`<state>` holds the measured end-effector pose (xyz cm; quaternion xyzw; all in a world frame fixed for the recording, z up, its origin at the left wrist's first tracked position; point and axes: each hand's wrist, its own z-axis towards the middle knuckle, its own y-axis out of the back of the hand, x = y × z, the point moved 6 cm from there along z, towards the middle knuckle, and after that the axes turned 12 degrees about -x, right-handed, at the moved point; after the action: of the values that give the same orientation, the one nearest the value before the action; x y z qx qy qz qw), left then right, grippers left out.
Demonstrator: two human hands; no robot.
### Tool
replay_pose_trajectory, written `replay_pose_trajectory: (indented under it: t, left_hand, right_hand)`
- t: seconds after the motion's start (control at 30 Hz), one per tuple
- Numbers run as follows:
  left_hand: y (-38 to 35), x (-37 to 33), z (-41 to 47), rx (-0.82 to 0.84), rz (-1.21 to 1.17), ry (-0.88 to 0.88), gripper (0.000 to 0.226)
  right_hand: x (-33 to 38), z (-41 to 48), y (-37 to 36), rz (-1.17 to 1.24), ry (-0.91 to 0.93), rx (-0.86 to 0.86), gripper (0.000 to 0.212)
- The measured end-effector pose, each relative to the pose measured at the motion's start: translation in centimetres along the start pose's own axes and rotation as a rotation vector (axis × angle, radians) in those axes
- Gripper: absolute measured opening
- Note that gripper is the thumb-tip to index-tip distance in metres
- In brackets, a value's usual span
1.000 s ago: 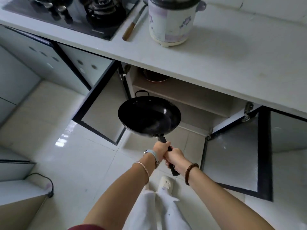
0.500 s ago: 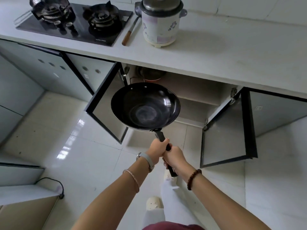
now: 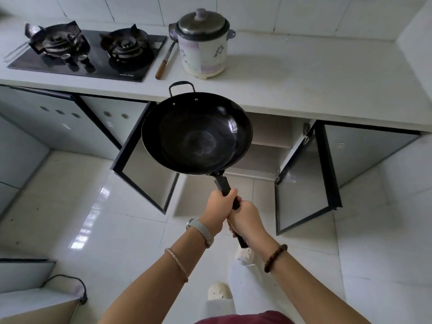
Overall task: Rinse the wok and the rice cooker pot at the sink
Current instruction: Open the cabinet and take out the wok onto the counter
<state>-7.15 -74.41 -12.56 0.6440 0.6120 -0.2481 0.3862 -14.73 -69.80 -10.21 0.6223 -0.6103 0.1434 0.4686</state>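
A black wok (image 3: 197, 134) hangs level in the air in front of the counter edge, its small loop handle pointing at the counter. Both hands grip its long black handle: my left hand (image 3: 218, 210) is nearer the bowl, my right hand (image 3: 245, 220) just behind it. The rice cooker (image 3: 203, 45), white with a flower print and a metal lid on, stands on the white counter (image 3: 304, 73) beyond the wok. Its inner pot is hidden. No sink is in view.
A two-burner gas hob (image 3: 86, 52) lies on the counter at the left, with a wooden-handled utensil (image 3: 165, 61) beside it. Below the counter two cabinet doors (image 3: 145, 169) (image 3: 306, 183) stand open toward me. A black cable (image 3: 70, 284) lies on the floor at lower left.
The wok has risen from in front of the open cabinet up to counter height, held in both hands. My view has lifted, so more of the counter and wall shows.
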Motion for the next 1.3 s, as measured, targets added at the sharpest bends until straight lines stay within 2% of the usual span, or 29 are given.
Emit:
replay_pose_trajectory:
  t: [0.17,0.4,0.53,0.6,0.73,1.13,1.3]
  left_hand:
    - [-3.0,-4.4,1.6,0.045,0.053,-0.073,0.023]
    - [-9.2,-11.1,4.7,0.152,0.144,-0.181,0.03]
    - [-13.1,-13.2,6.7,0.211,0.155,-0.166,0.022]
    - [-14.8,-14.3,7.5,0.227,0.156,-0.154,0.027]
    - [-17.8,-16.9,9.2,0.295,0.181,-0.185,0.022]
    - [-24.1,-23.5,18.5,0.41,0.256,-0.182,0.026]
    - [-26.0,-26.0,22.2,0.441,0.218,-0.128,0.017]
  right_hand:
    - [3.0,3.0,2.8,0.016,0.062,-0.076,0.017]
    - [6.2,9.0,7.0,0.157,0.015,-0.2,0.018]
    - [7.4,11.7,10.0,0.188,-0.008,-0.266,0.017]
    - [8.2,13.2,11.3,0.167,-0.003,-0.29,0.019]
    - [9.6,16.0,13.4,0.154,-0.029,-0.329,0.019]
    - [14.8,26.9,15.2,0.193,-0.086,-0.395,0.015]
    - [16.8,31.4,15.4,0.165,-0.12,-0.417,0.012]
